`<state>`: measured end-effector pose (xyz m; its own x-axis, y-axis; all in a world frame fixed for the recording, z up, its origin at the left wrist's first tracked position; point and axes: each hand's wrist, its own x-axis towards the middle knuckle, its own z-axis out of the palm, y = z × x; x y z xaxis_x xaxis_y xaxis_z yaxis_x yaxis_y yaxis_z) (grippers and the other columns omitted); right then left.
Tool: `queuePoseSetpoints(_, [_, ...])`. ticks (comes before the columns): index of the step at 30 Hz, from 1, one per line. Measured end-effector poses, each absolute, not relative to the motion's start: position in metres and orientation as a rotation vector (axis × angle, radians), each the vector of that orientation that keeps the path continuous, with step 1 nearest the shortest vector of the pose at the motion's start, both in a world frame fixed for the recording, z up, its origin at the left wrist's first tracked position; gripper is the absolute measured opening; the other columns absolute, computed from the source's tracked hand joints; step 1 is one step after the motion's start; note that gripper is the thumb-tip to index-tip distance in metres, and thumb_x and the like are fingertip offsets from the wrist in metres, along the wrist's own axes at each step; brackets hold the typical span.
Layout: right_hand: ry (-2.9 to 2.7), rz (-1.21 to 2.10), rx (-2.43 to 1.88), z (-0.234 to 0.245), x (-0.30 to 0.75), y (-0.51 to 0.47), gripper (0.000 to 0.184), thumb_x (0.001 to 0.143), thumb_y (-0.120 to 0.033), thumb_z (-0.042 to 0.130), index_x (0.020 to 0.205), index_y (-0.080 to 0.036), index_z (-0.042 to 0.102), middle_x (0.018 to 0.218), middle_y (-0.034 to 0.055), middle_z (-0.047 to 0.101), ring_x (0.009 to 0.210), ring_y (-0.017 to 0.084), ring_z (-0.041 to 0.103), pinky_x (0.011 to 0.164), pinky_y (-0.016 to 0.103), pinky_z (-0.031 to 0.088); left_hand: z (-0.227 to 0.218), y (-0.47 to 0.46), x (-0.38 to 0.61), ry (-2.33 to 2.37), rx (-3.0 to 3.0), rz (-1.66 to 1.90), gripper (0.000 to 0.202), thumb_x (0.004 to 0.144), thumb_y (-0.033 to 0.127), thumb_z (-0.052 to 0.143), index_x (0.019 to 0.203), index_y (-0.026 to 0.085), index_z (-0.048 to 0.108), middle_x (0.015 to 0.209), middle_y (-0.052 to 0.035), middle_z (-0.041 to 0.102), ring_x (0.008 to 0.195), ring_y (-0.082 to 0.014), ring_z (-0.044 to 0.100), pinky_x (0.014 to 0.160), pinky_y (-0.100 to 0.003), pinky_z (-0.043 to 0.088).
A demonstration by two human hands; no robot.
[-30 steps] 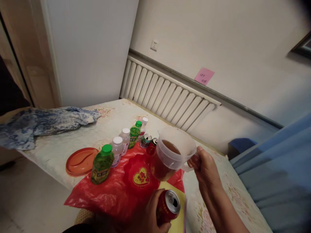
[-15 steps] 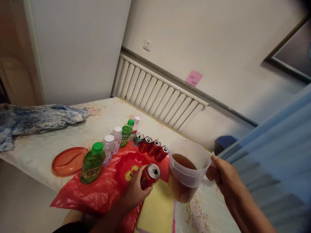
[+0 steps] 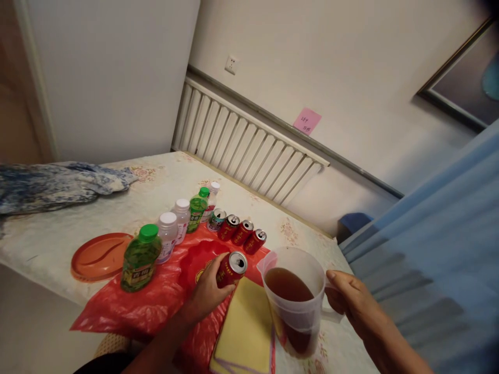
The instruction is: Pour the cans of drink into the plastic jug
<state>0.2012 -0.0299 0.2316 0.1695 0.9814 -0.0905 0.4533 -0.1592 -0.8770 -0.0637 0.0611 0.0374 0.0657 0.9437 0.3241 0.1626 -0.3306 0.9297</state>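
Observation:
My left hand is wrapped round a red drink can, its opened top tilted toward me, above a red scalloped plate. With my right hand I grip the handle of a translucent plastic pitcher, partly filled with brown liquid. Whether the pitcher's base touches the table is hard to tell. Left of the pitcher lies a folded yellow cloth on a red plastic sheet.
Several cans stand in a row behind the plate. Green-capped bottles and white-capped bottles line the left side. An orange divided dish and a patterned cloth lie farther left. A blue curtain hangs at right.
The pitcher has come down and become more upright, still in my right hand. My left hand keeps the can and is slightly higher and farther left in view. The camera view has shifted a little.

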Motion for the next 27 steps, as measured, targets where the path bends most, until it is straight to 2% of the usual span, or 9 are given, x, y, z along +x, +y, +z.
queuePoseSetpoints(15, [-1.46, 0.899, -1.789, 0.225, 0.195, -0.023, 0.056, 0.077, -0.066, 0.05, 0.049, -0.023, 0.03, 0.044, -0.0071, 0.026, 0.043, 0.007, 0.019, 0.045, 0.025, 0.015, 0.044, 0.056, -0.064, 1.106, 1.696, 1.279, 0.069, 0.063, 0.012, 0.064, 0.129, 0.02, 0.047, 0.129, -0.0096, 0.058, 0.121, -0.0271, 0.053, 0.105, -0.044, 0.041])
queuePoseSetpoints(27, [-1.535, 0.92, -1.828, 0.224, 0.19, -0.014, 0.054, 0.08, -0.064, 0.048, 0.05, -0.023, 0.031, 0.044, -0.0077, 0.025, 0.044, 0.007, 0.017, 0.045, 0.025, 0.014, 0.05, 0.05, -0.067, 1.085, 1.716, 1.254, 0.068, 0.065, 0.014, 0.067, 0.129, 0.021, 0.046, 0.129, -0.0087, 0.058, 0.12, -0.0263, 0.053, 0.103, -0.041, 0.042])
